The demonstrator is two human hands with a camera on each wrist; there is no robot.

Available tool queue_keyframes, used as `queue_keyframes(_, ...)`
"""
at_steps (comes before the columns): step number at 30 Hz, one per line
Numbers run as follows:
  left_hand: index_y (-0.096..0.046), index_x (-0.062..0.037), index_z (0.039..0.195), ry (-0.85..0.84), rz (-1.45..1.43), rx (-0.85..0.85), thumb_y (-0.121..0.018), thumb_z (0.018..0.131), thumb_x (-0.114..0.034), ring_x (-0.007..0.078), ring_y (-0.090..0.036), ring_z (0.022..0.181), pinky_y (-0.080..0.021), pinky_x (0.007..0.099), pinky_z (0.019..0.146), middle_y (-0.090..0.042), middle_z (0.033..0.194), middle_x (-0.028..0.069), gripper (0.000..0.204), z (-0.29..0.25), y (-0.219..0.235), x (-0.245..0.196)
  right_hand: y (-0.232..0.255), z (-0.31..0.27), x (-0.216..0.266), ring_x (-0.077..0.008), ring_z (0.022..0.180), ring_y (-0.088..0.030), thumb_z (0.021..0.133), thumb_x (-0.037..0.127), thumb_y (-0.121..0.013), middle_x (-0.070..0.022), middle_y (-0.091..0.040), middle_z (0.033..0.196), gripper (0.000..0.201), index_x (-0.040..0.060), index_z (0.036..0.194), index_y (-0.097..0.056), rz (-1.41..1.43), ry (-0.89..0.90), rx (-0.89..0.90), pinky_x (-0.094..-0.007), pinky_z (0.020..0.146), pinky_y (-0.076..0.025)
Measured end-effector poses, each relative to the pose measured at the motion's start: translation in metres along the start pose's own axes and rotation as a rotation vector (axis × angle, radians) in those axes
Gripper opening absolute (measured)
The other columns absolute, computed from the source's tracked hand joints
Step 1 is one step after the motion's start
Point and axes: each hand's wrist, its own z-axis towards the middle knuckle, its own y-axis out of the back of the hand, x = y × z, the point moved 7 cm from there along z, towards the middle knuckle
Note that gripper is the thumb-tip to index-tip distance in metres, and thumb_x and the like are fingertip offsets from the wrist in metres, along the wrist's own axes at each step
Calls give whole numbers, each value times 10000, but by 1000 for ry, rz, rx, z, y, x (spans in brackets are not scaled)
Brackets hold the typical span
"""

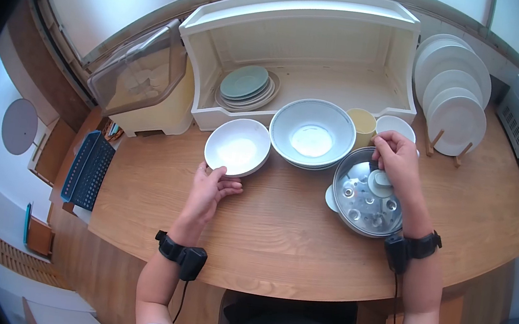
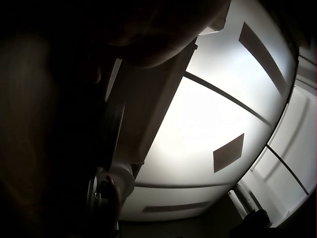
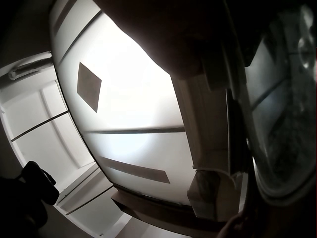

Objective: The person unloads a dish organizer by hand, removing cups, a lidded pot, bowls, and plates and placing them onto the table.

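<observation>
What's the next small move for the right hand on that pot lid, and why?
Probably lift the glass lid straight up. The right hand already has its fingers curled over the lid's knob, and the lid sits flat on the pot. The left hand just rests at the white bowl, so nothing blocks the lift.

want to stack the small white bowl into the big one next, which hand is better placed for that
Probably left: the left hand already touches the small white bowl, while the right hand is on the steamer lid.
</observation>
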Motion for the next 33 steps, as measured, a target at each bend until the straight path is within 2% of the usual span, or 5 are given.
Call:
queue_keyframes(1, -305, 7, 1239, 6, -15, 12, -495, 948, -90, 225, -655, 725, -599, 377, 683, -601, 930, 194, 361, 1, -1, 2, 0, 0, 0, -27, 506, -464, 921, 110, -586, -5, -597, 647, 136, -10, 935, -648, -3, 1, -2, -179, 475, -358)
queue_keyframes(11, -303, 7, 1241, 26, 2, 25, -488, 957, -93, 228, -657, 743, -598, 377, 688, -596, 945, 190, 354, 1, -10, 6, 0, 1, -2, -27, 508, -464, 921, 112, -587, -2, -596, 642, 133, -6, 933, -647, 6, 14, 11, -177, 478, -357)
queue_keyframes(17, -344, -5, 1251, 37, 17, 42, -486, 956, -101, 218, -644, 786, -583, 370, 723, -603, 948, 165, 341, 1, -16, 6, 0, 0, 0, -24, 508, -466, 920, 112, -590, -3, -598, 642, 136, -8, 936, -652, 2, 6, 2, -177, 473, -354)
queue_keyframes(26, -366, -16, 1254, 45, 1, 69, -503, 981, -182, 206, -639, 794, -580, 358, 740, -601, 955, 149, 347, 4, -16, 8, 1, 1, -3, -44, 526, -494, 913, 130, -589, -15, -602, 645, 157, -18, 917, -642, 8, 13, 8, -195, 482, -377)
queue_keyframes(33, -363, -22, 1267, 55, 11, 79, -504, 987, -207, 209, -639, 808, -581, 360, 744, -602, 961, 144, 364, 6, -15, 7, 0, 1, -2, -24, 503, -462, 920, 114, -590, 0, -597, 642, 137, -9, 937, -649, 2, 10, -2, -176, 465, -349)
